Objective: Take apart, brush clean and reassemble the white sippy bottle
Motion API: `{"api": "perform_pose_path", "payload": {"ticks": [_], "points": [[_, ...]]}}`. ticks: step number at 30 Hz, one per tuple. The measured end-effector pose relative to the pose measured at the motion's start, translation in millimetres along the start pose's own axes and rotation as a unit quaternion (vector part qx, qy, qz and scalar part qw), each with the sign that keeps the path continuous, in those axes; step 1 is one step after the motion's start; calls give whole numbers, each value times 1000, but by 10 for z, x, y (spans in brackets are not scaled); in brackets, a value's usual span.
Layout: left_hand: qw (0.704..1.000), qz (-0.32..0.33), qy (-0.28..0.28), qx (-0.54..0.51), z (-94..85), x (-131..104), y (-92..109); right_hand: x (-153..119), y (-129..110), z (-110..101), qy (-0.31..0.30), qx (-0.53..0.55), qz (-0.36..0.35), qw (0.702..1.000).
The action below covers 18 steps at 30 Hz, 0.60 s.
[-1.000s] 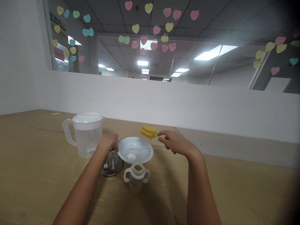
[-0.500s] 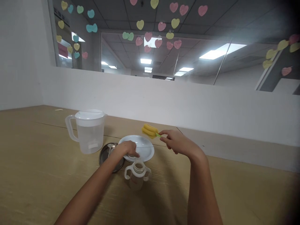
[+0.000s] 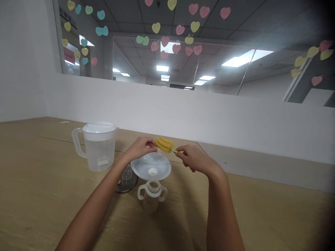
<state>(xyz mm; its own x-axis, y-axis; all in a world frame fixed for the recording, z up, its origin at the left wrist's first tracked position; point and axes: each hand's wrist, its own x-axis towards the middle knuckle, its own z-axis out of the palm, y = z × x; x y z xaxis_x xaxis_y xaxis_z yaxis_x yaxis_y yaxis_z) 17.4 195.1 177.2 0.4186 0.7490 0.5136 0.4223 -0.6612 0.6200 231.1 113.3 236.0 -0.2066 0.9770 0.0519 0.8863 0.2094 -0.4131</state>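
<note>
In my right hand [image 3: 192, 157] is a yellow sponge brush [image 3: 164, 144], pinched by its thin green handle between thumb and fingers. My left hand [image 3: 142, 147] is raised beside the brush's left end, thumb and fingers curled round something small and pale that I cannot make out. Below both hands lies a white plate [image 3: 163, 169]. A white ring-shaped piece [image 3: 153, 172] shows at its near edge. In front of it stands an uncapped baby bottle [image 3: 151, 198] with two handles. A round metal dish [image 3: 131, 187], partly hidden by my left forearm, carries a clear cap [image 3: 127, 176].
A translucent plastic pitcher [image 3: 101, 150] with a white lid stands at the left on the wooden table [image 3: 52, 195]. A white wall [image 3: 167, 108] rises behind the table, below a window with heart-shaped notes. A small pale scrap [image 3: 64, 122] lies near the wall.
My left hand has lifted from the plate's near side up to the sponge brush. The white ring-shaped piece now shows. My right hand and the brush have shifted slightly left.
</note>
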Motion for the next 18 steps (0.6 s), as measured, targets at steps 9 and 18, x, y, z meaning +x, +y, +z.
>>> {"api": "perform_pose_path", "payload": {"ticks": [9, 18], "points": [[996, -39, 52, 61, -351, -150, 236, -71, -56, -8, 67, -80, 27, 994], [854, -343, -267, 288, -301, -219, -32, -58, -2, -32, 43, -59, 54, 996]]}}
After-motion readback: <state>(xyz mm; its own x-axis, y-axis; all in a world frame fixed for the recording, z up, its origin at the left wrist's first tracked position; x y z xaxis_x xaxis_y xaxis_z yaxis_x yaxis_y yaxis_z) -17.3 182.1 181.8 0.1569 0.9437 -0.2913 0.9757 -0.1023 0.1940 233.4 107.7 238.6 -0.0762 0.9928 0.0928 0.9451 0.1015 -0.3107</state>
